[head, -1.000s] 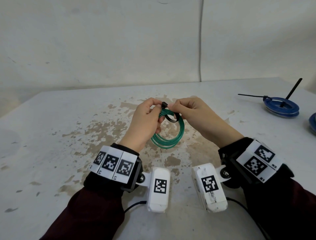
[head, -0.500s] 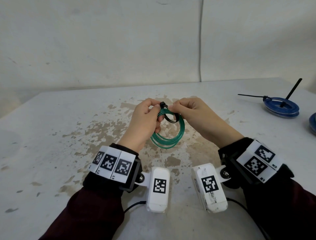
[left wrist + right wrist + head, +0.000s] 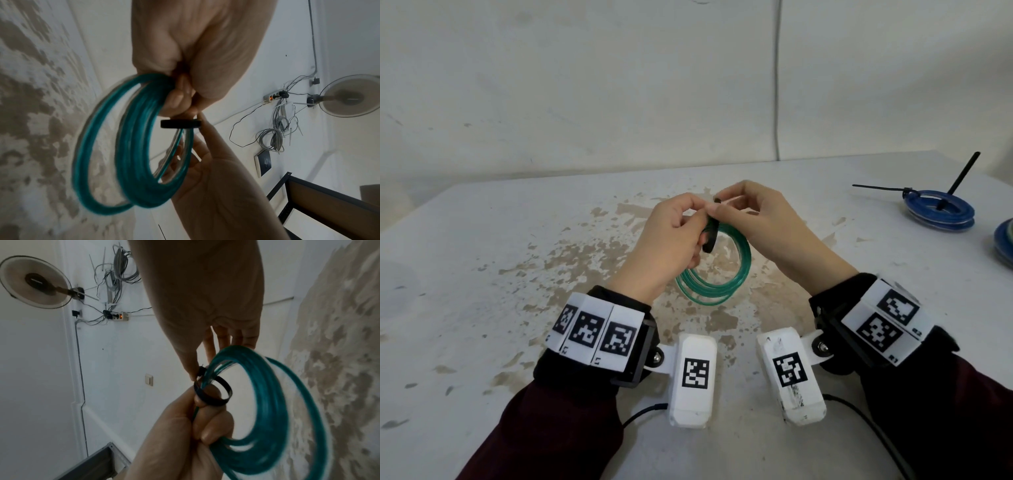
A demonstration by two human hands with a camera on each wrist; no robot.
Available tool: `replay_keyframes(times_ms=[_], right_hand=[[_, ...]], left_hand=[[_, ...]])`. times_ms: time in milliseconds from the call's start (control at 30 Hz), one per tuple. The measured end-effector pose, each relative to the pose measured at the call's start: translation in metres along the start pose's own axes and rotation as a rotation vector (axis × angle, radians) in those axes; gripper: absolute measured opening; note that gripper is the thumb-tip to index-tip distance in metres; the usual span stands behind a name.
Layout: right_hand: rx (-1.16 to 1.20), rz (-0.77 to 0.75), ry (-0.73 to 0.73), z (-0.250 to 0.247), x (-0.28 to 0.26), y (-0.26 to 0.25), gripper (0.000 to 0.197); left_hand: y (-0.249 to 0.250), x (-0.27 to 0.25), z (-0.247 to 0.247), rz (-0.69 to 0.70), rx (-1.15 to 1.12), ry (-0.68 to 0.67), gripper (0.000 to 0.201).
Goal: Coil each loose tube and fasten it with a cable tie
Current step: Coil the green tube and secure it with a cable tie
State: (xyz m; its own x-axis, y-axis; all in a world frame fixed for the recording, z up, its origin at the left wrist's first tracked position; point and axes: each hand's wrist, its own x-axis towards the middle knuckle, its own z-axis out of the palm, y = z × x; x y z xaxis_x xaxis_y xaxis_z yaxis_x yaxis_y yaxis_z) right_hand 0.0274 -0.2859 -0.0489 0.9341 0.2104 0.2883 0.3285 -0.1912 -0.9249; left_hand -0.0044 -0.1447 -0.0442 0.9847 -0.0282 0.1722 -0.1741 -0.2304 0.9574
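Head view: L hand point(image 3: 671, 240) grip round green coil point(image 3: 717, 270), R hand point(image 3: 753, 219) pinching cable tie point(image 3: 711, 236), tie tail hidden.

Coil point(image 3: 714, 274) was held above table point(image 3: 482, 274) centre between left hand point(image 3: 667, 240) and right hand point(image 3: 767, 226), tie point(image 3: 711, 236) looped round its top; second coil point(image 3: 938, 210) lay far right.

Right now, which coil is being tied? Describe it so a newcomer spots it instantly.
Start at the stained white table; above its middle, the left hand and right hand meet. The green tube coil hangs between them with a loose black cable tie looped round it. The blue coil lies far right on the table.
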Motion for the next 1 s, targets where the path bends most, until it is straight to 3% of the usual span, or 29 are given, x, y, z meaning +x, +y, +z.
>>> replay_keyframes(times_ms=[100, 233, 467, 600, 667, 767, 833, 900, 1000], right_hand=[[0.089, 0.076, -0.053, -0.004, 0.000, -0.001, 0.006], [0.291, 0.178, -0.099, -0.017, 0.005, -0.004, 0.015], [0.356, 0.150, 0.142, -0.028, 0.013, -0.003, 0.016], [0.361, 0.135, 0.251, -0.027, 0.013, -0.004, 0.014], [0.424, 0.174, 0.209, -0.025, 0.012, -0.005, 0.012], [0.437, 0.331, -0.040, -0.020, 0.008, -0.007, 0.023], [0.338, 0.317, -0.175, -0.017, 0.005, -0.005, 0.020], [0.253, 0.240, -0.186, -0.014, 0.003, -0.004, 0.011], [0.211, 0.199, -0.112, -0.010, 0.002, -0.003, 0.014]], left_hand=[[0.000, -0.003, 0.002, 0.012, 0.067, -0.092, 0.020], [0.004, -0.006, 0.002, 0.047, 0.071, -0.161, 0.016], [0.011, -0.006, -0.009, -0.029, -0.049, -0.334, 0.020], [0.008, -0.005, -0.010, -0.063, -0.080, -0.357, 0.025], [0.007, -0.006, -0.007, -0.062, -0.075, -0.335, 0.022], [0.006, -0.005, -0.006, -0.081, -0.107, -0.267, 0.019], [0.005, -0.004, -0.007, -0.090, -0.095, -0.238, 0.019], [0.004, -0.003, -0.007, -0.086, -0.064, -0.233, 0.019], [0.004, -0.003, -0.005, -0.074, -0.022, -0.243, 0.021]])
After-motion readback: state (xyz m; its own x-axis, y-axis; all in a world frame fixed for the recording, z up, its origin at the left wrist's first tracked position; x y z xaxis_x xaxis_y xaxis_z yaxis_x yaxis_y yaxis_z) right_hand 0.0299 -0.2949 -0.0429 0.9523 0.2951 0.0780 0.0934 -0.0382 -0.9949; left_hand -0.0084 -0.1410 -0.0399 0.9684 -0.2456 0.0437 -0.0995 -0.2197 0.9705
